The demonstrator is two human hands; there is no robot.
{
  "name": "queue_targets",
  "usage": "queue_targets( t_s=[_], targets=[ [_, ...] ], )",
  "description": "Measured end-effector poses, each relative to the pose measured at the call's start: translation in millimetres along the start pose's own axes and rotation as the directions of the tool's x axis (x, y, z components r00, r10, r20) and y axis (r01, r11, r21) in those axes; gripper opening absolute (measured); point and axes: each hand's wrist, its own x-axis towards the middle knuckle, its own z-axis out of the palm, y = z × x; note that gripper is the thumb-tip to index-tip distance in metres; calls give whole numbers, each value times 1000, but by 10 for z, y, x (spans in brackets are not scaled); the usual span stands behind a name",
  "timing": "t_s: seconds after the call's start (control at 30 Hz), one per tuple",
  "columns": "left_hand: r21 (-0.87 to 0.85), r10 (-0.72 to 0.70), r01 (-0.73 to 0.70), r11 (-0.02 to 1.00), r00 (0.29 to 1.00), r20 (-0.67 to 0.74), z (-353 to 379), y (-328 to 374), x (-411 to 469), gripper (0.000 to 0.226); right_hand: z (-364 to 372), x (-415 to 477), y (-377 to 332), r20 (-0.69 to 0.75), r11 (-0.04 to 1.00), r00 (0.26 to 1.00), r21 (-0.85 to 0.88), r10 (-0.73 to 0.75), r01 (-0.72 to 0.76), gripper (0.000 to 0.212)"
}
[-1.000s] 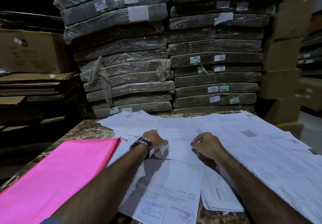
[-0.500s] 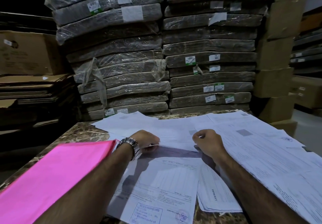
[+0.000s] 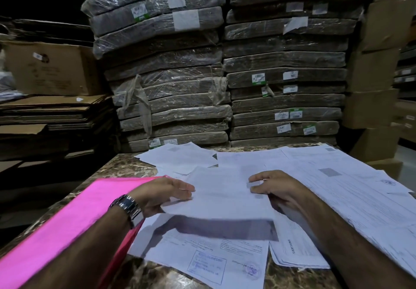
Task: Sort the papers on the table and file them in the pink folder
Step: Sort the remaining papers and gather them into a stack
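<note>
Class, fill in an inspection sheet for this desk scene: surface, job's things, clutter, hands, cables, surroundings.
Surface: marble-patterned table, mostly covered.
Job's things: pink folder closed at left; loose papers spread across; one sheet lifted, casting a shadow.
Clutter: nothing seen.
Hands: left hand and right hand each hold a side of the sheet; a watch on the left wrist.
Cables: nothing seen.
Surroundings: wrapped bundles stacked behind; cardboard boxes either side.

Pink folder (image 3: 67,216) cut off at left edge; printed papers (image 3: 351,196) perhaps too blurred to read.
</note>
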Motion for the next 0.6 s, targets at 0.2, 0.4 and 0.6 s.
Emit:
queue_targets(
  t_s=[0.2, 0.4, 0.6],
  targets=[
    [62, 39, -32, 998, 993, -114, -28, -200, -158, 23, 124, -256, -147, 297, 922, 951, -385, 86, 37, 30],
    [307, 112, -48, 950, 974, -195, -121, -335, -227, 28, 261, -326, -146, 283, 855, 955, -514, 91, 71, 24],
    [569, 272, -56, 821, 914, -301, -99, -430, -250, 38, 318, -290, -104, 303, 745, 951, -648, 63, 157, 25]
  ],
)
